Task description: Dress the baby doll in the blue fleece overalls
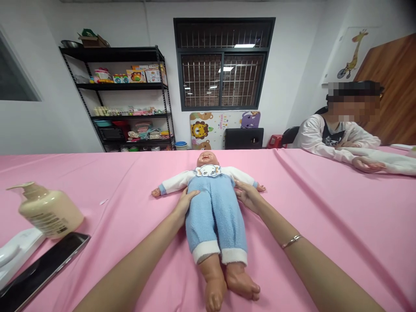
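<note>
On its back on the pink tablecloth (130,268) lies a baby doll (208,171) in a white top with an animal-face bib, its arms spread and bare feet toward me. Fuzzy light-blue trousers (214,208) with white cuffs cover its legs. My left hand (183,203) grips the doll at the hip, thumb over the trousers and the other fingers mostly hidden at its side. Opposite it, my right hand (249,196) has its fingers bent against the trousers near the waist. A bracelet circles my right forearm.
At left stand a pump bottle (52,212), a black phone (42,268) and a white object (19,251). Across the table, at right, a person (338,125) sits with forearms by a pale cloth (386,160). A loaded black shelf (123,86) stands behind.
</note>
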Available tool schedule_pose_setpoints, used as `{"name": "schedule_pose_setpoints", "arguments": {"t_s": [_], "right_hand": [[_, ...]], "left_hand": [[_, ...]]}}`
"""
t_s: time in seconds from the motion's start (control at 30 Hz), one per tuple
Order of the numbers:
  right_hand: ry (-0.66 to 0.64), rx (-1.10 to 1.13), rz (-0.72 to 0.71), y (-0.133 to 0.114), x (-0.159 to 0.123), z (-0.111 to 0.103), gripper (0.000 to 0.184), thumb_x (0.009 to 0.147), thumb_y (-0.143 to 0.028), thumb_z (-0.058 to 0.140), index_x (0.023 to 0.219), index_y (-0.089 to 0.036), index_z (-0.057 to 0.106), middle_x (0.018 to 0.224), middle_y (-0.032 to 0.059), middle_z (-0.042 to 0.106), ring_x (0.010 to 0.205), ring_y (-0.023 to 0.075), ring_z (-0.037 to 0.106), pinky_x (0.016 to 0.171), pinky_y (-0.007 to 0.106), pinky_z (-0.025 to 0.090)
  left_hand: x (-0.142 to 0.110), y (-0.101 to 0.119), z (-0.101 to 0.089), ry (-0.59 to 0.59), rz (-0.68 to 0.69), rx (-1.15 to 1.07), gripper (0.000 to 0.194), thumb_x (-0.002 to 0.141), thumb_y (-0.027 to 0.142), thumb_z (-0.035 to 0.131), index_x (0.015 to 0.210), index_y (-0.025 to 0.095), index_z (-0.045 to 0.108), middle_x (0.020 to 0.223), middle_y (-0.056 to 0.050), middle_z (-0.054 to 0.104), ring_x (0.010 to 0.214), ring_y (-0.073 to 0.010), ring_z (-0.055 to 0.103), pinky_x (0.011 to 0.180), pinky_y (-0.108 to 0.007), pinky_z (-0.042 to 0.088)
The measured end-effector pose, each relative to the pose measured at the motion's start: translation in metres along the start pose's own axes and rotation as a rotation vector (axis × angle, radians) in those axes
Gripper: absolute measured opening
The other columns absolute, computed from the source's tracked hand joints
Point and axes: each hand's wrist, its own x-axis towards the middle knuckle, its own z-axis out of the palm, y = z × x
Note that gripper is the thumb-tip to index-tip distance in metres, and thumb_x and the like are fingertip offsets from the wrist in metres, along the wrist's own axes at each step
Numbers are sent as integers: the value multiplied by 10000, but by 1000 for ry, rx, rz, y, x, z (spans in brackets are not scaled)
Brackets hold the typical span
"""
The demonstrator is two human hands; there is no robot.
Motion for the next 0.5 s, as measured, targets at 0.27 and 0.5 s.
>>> {"name": "schedule_pose_setpoints", "arguments": {"t_s": [0.27,0.5], "right_hand": [[170,-175,10,9,9,-19,398,547,-461,745,736,-148,589,652,1,574,571,89,485,532,212,387],[309,-72,-169,4,12,-29,371,568,-445,719,720,-168,525,542,-27,489,498,80,444,512,225,396]], "left_hand": [[22,-5,-17,-20,16,-62,382,754,468,570,989,170,612,1106,-79,613,1009,-225,557,909,-340,425],[31,-9,-30,32,215,188,276,671,410,644,711,148,567,757,-18,589,742,-160,550,743,-303,450]]}}
